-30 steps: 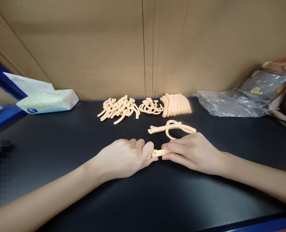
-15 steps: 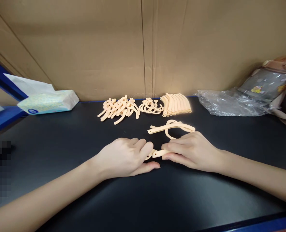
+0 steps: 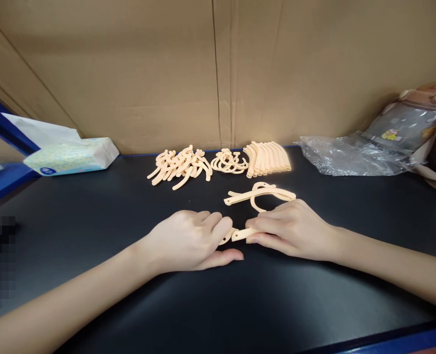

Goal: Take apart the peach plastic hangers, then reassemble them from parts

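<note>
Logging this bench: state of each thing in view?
Left hand: curled over left piece, thumb out
Right hand: pinching right piece
Left piece: partly covered
Right piece: gripped, one end exposed
Centre pieces: overlapping
Left pile: jumbled
Middle pile: heaped
Tubes: lined up
Tissues: open, partly pulled out
Plastic: crumpled
Container: cut off, closure unclear

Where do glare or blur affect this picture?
In the head view, pale sheen crosses the black tabletop at lower right; there too, hazy glow edges the row of curved cream plastic tubes, and white glints streak the crumpled clear plastic bag; square pixelation masks part of the left edge in that view; there, the bare right hand and the cream plastic strip it pinches look fairly clear.
</note>
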`<state>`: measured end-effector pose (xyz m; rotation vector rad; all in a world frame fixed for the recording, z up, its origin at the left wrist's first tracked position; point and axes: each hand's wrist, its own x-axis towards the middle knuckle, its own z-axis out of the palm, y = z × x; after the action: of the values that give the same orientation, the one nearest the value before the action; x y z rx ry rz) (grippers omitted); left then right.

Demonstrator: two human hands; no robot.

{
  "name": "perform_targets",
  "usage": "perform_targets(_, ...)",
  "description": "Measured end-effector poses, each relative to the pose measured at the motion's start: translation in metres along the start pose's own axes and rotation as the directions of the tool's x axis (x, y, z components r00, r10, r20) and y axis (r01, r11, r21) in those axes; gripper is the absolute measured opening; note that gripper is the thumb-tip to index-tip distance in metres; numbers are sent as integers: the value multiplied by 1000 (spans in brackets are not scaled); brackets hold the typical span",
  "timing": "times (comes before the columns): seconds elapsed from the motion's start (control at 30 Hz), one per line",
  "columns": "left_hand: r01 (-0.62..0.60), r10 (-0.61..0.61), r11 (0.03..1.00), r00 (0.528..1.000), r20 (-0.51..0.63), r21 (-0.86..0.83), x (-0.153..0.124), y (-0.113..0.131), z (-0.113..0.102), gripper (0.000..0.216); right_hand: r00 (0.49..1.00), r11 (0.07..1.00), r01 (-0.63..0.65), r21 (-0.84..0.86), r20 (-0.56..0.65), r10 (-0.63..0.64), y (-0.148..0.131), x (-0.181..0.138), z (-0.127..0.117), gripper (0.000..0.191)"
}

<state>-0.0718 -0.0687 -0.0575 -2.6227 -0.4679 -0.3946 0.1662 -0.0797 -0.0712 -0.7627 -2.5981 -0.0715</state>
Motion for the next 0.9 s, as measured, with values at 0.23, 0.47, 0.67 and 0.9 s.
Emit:
perform_targets(0.23,4,-4,1000,1000,0,-25,0,1,0,42,999,1000,-27,12,21,27,3,0,-1,34)
perform_targets(0.47,22,-22,1000,1000,11,-11,0,2,0,41,1000,1000,-30,1,4,30,2,0,0,34)
perform_targets(0.67,27,-26,1000,999,22,-10,0,2,0,40,1000,997,5,-78,4,-5,-2,0,-1,37)
perform_targets(0.9,21,-20,999,999,35,-24,1,2,0,41,1000,994,31,-103,4,-31,-3,1,-2,38)
